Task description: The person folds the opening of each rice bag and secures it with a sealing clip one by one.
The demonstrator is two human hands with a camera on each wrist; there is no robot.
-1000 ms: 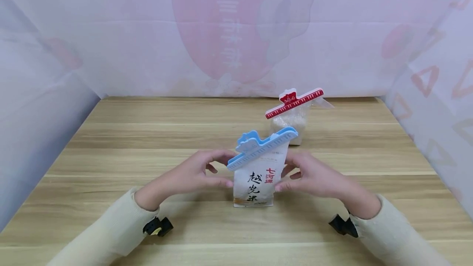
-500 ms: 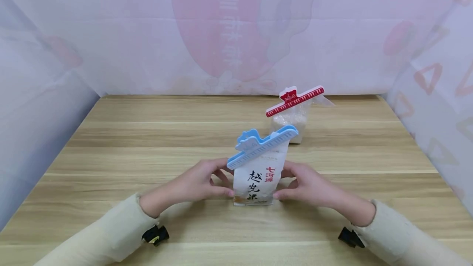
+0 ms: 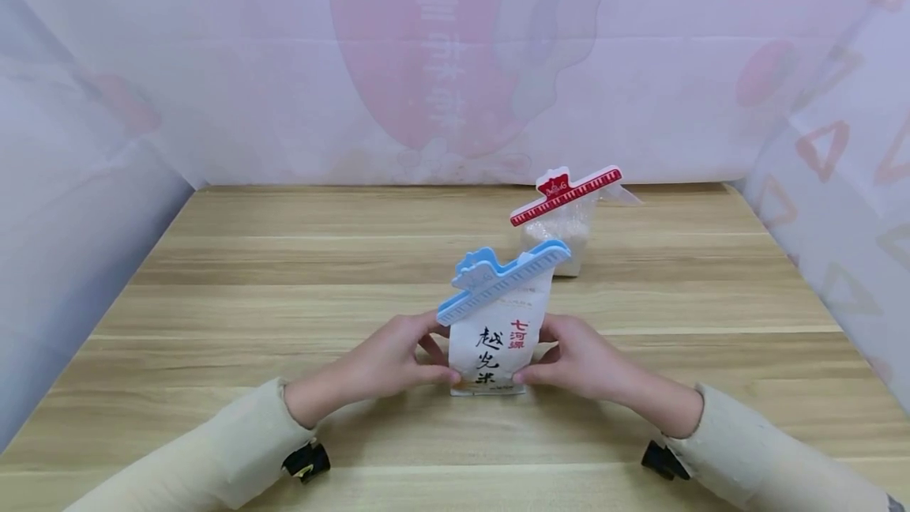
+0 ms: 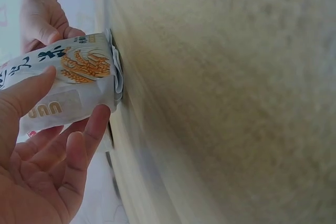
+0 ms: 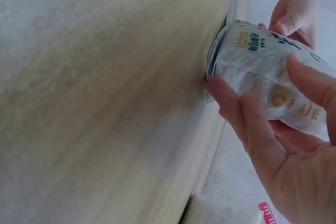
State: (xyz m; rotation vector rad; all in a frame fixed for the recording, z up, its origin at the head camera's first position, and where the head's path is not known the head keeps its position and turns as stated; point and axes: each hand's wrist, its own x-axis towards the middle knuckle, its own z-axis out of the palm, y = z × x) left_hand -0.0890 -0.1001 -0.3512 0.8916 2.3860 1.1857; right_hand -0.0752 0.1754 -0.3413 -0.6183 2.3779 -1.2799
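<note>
A small white paper rice bag [image 3: 503, 318] with black and red characters stands upright on the table. Across its top slants a light blue sealing clip [image 3: 508, 283]. My left hand [image 3: 391, 358] holds the bag's left side, thumb on the front edge and the other fingers around the side toward the back. On the opposite side my right hand [image 3: 586, 358] grips it likewise. Both wrist views show the lower bag [image 4: 86, 90] between thumb and fingers, its folded base at the tabletop. The fingertips behind the bag are hidden in the head view.
Behind and to the right stands a clear bag of white grains [image 3: 569, 239], closed by a red and white clip [image 3: 565, 197]. The wooden table [image 3: 284, 259] ends at a printed cloth backdrop [image 3: 249, 101], with cloth walls on both sides.
Both hands have lowered slightly and closed in on the bag; the thumbs now press on its front edges. The bag and the red-clipped bag stay about where they were.
</note>
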